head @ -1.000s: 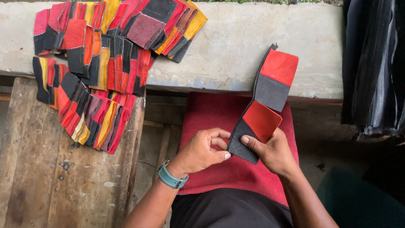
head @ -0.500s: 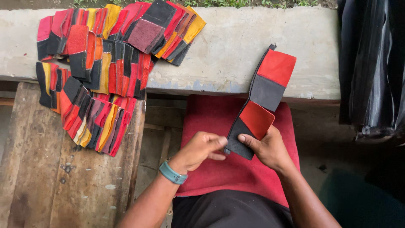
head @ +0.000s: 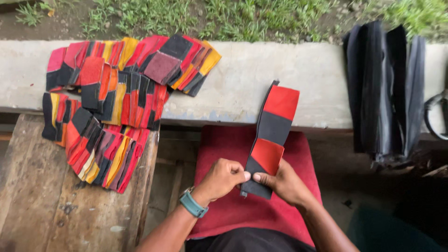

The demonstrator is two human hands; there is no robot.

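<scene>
I hold a long strip of sewn red and black fabric patches point(head: 270, 130) over a dark red cloth point(head: 233, 210) on my lap. My right hand point(head: 282, 184) grips the strip's lower black end from the right. My left hand point(head: 223, 178), with a teal watch on the wrist, pinches the same lower end from the left; the two thumbs nearly touch. The strip's upper red patch rests on the concrete ledge point(head: 242, 88).
Many red, black, yellow and orange patch strips point(head: 112, 107) lie fanned over the ledge and a worn wooden bench point(head: 42, 214) at left. Black fabric pieces point(head: 382, 88) hang over the ledge at right. Grass grows beyond the ledge.
My hands stay at the strip's lower end; the left fingers have closed in toward the right thumb. The view has shifted slightly so more of the grass shows.
</scene>
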